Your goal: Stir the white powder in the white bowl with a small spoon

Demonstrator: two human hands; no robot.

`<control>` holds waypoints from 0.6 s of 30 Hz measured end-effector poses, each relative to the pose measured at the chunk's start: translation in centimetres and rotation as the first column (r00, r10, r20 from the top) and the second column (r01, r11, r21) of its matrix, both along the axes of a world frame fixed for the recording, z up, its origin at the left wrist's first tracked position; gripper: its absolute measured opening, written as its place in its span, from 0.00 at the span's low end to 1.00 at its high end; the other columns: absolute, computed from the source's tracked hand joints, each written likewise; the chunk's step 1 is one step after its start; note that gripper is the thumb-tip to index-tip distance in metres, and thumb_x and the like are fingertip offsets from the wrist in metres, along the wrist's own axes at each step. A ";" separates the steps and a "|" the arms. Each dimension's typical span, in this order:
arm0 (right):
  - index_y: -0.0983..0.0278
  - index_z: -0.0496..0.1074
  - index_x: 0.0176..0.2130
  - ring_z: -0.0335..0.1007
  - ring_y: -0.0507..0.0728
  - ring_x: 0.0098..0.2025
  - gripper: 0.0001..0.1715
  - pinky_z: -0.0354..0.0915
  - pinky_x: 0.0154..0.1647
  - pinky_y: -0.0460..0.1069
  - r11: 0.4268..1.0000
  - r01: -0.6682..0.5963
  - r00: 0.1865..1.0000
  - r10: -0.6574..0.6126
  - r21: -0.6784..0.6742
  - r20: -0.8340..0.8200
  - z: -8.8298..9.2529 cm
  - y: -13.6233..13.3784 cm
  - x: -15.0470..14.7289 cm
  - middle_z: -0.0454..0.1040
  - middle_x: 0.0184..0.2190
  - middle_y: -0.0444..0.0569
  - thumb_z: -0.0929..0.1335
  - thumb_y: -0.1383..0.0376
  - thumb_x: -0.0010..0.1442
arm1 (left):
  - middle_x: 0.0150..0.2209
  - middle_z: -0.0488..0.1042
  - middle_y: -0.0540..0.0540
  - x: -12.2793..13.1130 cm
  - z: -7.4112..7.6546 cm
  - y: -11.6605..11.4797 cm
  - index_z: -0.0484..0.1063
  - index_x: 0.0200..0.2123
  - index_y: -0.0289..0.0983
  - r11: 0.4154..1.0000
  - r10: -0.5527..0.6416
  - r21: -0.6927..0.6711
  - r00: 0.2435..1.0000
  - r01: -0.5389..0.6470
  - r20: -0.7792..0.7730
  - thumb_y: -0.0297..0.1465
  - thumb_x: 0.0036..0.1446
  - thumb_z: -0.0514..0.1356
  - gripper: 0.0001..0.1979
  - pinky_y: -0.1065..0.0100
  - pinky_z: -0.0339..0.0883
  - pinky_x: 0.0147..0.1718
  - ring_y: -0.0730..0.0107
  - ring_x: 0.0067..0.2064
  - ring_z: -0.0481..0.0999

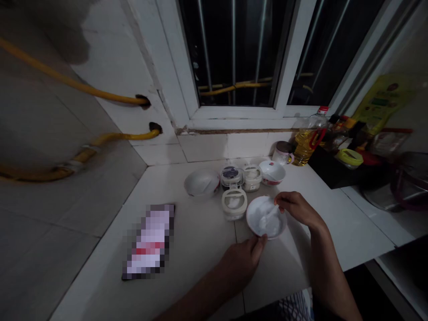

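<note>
Head view shows the right hand (294,208) pinching a spoon (272,213), the left hand (241,262) gripping a bowl (254,210) whose contents (272,227) look indistinct.

White bowl (253,215), mouth up, on counter (197,227); white spoon (270,214) slanting inside.

Left wall (43,209): grey-looking tile, in shadow; dark patch (72,33) high up.
Yellow pipes (67,80): two, running along left side into rough holes (154,127) in the tilework.
Window (234,53): white frame (288,67), dark panes, upright metal bars (233,40) beyond the glass.
Window's lower edge: rough brown strip (240,131), white tiles (203,148) beneath.
Tabletop (194,249): pale, smooth, dark seam (235,229) running front to back.
Light: dim, uneven; corners murky.
</note>
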State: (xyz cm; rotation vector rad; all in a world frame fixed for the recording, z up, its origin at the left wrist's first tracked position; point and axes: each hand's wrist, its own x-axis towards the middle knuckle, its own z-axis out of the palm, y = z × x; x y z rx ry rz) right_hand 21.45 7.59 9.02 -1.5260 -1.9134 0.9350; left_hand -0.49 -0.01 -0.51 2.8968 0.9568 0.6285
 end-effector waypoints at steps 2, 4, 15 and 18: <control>0.65 0.72 0.27 0.59 0.50 0.21 0.09 0.55 0.24 0.46 0.998 0.053 0.995 -0.056 -0.041 -0.085 -0.1 0.2 0.2 0.66 0.17 0.41 0.63 0.64 0.51 | 0.43 0.75 0.34 0.0 -0.1 0.0 0.59 0.57 0.29 1.000 0.000 0.025 1.000 0.000 0.011 0.22 0.60 0.48 0.21 0.65 0.75 0.31 0.62 0.37 0.79; 0.65 0.72 0.27 0.55 0.49 0.18 0.09 0.51 0.20 0.45 0.987 0.098 0.978 -0.118 -0.124 -0.170 -0.1 0.4 0.3 0.65 0.16 0.40 0.64 0.63 0.49 | 0.42 0.76 0.34 0.1 -0.1 0.0 0.60 0.56 0.28 0.999 0.004 0.047 1.000 -0.005 0.019 0.21 0.60 0.48 0.21 0.65 0.75 0.30 0.62 0.37 0.79; 0.66 0.72 0.26 0.52 0.46 0.14 0.10 0.49 0.15 0.43 0.958 0.130 0.902 -0.222 -0.256 -0.371 0.7 0.0 0.0 0.67 0.14 0.40 0.67 0.61 0.43 | 0.43 0.75 0.34 0.1 -0.2 0.1 0.60 0.56 0.27 0.998 -0.006 0.066 0.999 0.004 0.039 0.21 0.59 0.47 0.21 0.65 0.76 0.31 0.62 0.37 0.79; 0.66 0.71 0.25 0.53 0.46 0.14 0.10 0.50 0.15 0.43 0.952 0.146 0.868 -0.253 -0.270 -0.426 0.7 0.1 -0.2 0.67 0.14 0.40 0.68 0.62 0.42 | 0.44 0.75 0.33 0.1 -0.3 0.0 0.60 0.56 0.27 0.997 0.006 0.074 0.999 -0.009 0.039 0.21 0.59 0.47 0.21 0.65 0.75 0.32 0.62 0.38 0.79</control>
